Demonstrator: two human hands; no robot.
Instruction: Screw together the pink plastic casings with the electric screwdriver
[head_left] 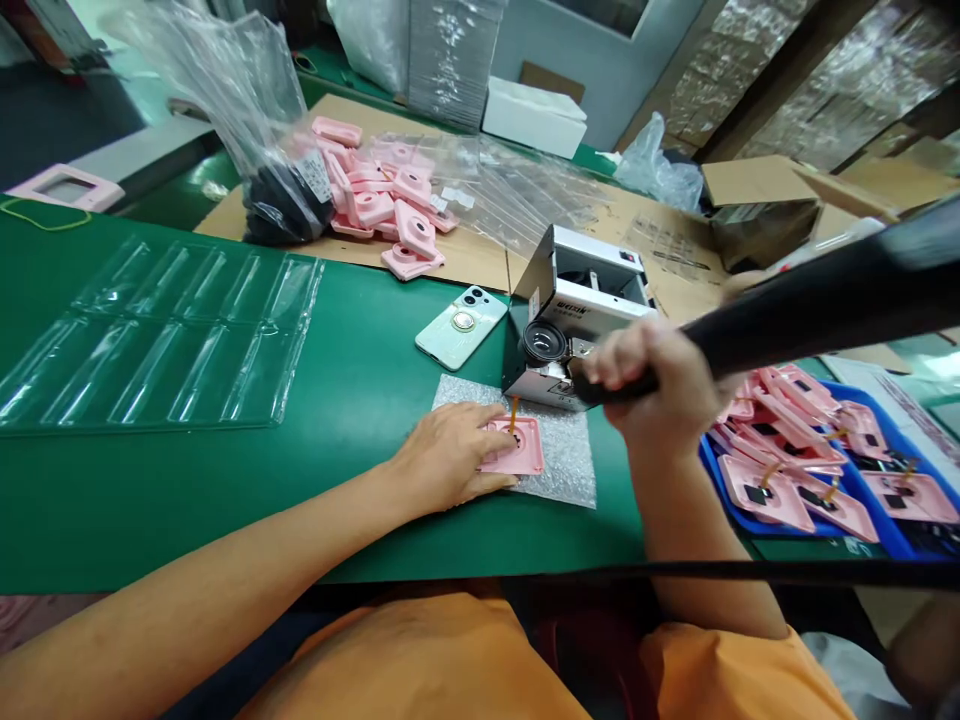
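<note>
A pink plastic casing point(529, 458) lies face up on a sheet of bubble wrap point(574, 482), with a thin orange flex strip point(514, 412) standing up from its middle. My left hand point(454, 455) holds the casing at its left side, fingers and thumb around that edge. In my right hand point(660, 375) is a long black electric screwdriver point(795, 300), its fingers wrapped round the front part. The tool's front end is at the face of a silver-and-black screw feeder point(540, 375). Whether the tip touches the feeder cannot be made out.
A pale green phone point(442, 340) lies left of the feeder. Pink casings point(412, 235) are heaped on cardboard behind. At right, a blue tray point(896, 535) holds several casings with flex strips. A clear plastic blister tray point(172, 340) lies at left, near a bagged black bundle point(281, 205).
</note>
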